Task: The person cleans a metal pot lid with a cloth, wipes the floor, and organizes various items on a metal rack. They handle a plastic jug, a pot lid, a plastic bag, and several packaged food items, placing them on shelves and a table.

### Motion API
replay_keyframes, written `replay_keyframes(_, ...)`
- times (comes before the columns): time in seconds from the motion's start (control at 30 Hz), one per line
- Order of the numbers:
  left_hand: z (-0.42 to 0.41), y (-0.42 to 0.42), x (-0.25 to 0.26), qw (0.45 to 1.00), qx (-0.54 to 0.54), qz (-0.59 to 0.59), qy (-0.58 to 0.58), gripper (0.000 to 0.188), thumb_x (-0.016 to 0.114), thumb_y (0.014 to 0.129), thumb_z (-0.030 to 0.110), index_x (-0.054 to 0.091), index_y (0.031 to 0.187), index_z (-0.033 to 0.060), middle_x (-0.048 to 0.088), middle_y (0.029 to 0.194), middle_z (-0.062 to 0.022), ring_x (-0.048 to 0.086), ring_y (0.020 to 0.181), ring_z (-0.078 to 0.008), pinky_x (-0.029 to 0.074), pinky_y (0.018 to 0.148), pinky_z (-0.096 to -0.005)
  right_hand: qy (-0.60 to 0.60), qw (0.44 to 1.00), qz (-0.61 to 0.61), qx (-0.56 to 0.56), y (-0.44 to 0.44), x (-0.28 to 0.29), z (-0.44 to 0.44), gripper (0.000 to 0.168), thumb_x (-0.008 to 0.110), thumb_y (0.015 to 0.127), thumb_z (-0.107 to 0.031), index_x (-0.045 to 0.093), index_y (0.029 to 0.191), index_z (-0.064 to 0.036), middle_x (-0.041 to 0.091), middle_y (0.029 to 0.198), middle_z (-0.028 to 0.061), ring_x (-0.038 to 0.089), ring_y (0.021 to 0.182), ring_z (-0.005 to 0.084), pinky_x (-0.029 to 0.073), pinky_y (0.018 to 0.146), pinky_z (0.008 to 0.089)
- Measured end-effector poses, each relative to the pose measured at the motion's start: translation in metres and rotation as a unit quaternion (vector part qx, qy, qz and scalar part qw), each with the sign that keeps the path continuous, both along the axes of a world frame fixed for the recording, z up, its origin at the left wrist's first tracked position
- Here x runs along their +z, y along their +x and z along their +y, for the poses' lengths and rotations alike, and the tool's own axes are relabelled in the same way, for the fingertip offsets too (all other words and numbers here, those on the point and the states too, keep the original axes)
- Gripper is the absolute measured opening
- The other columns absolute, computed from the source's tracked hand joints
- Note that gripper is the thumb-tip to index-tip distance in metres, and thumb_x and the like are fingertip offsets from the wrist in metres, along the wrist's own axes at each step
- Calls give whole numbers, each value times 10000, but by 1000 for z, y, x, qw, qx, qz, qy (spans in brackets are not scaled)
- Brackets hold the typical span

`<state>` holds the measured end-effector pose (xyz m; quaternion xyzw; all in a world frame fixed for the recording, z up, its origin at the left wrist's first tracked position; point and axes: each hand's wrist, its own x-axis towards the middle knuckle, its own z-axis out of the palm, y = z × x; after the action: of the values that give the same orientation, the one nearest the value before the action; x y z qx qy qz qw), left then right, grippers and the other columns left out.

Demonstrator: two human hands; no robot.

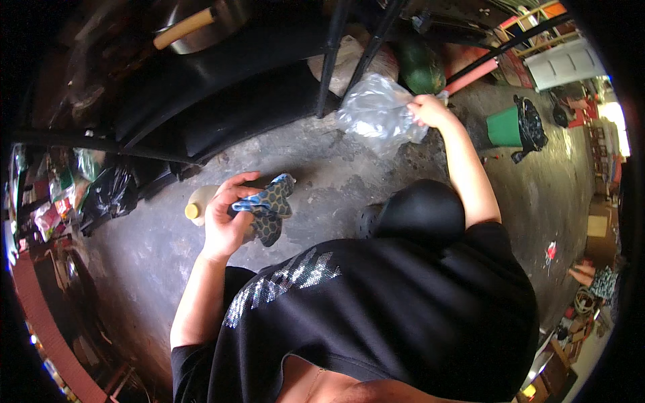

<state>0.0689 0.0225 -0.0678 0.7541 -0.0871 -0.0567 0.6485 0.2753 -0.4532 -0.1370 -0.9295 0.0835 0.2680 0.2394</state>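
A blue and grey cloth with a honeycomb pattern (268, 210) is pinched between the thumb and fingers of my left hand (228, 211). Its lower end hangs free above the concrete floor. Partly hidden behind that hand stands a pale plastic jug with a yellow cap (192, 211). Farther out to the right, my right hand (430, 112) grips the edge of a crumpled clear plastic bag (377, 113). The bag hangs beside the black metal legs of a stand; what it contains, if anything, I cannot tell.
Dark metal framework (330, 65) rises ahead, with a wooden-handled metal pot (196, 30) on top. Near its legs lie a dark green watermelon-like object (421, 68) and a wrapped bundle (347, 58). A green bin (504, 127) with a black liner stands right. Bags (113, 189) crowd the left.
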Motion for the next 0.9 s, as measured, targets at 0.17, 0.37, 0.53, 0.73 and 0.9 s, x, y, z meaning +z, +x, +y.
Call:
replay_keyframes(0.17, -5, -6, 8, 999, 17, 32, 3, 411, 479, 609, -132, 610, 974, 3, 553, 1267, -164, 517, 1173, -249, 397, 980, -334, -280, 944, -18, -172, -34, -39, -151, 279, 493, 918, -228, 650, 1060, -46, 615, 1066, 156, 583, 971, 287, 488, 805, 427)
replay_keyframes(0.37, -10, -8, 4, 995, 55, 78, -7, 398, 495, 652, -118, 591, 1019, 4, 558, 1248, -147, 513, 1171, -247, 363, 1008, -329, -366, 867, 131, -312, -119, -55, -214, 363, 531, 866, -136, 619, 1217, -103, 576, 1280, 163, 565, 1175, 329, 466, 947, 470)
replay_keyframes(0.53, -12, -19, -9, 963, 149, 176, -142, 374, 572, 830, -39, 549, 1198, 24, 569, 1195, -60, 518, 1113, -158, 371, 989, -291, -271, 937, 76, -208, -80, -10, -179, 403, 629, 868, -255, 602, 1168, 13, 671, 1072, 165, 696, 688, 245, 550, 630, 403)
replay_keyframes(0.73, -34, -18, 0, 939, 154, 201, -234, 404, 545, 929, 85, 438, 1319, 72, 541, 1163, -31, 518, 1054, -118, 417, 914, -263, 133, 944, 29, 302, -37, 121, 128, 563, 666, 873, -295, 479, 1363, -92, 628, 1194, 143, 603, 1079, 218, 496, 917, 347)
replay_keyframes(0.9, -27, -19, 12, 934, 141, 208, -255, 471, 568, 925, 101, 400, 1363, 59, 533, 1202, -65, 532, 1064, -139, 437, 913, -277, 269, 843, 78, 460, -96, 105, 277, 825, 694, 844, -181, 185, 1493, -159, 421, 1390, 219, 501, 1213, 290, 462, 980, 393)
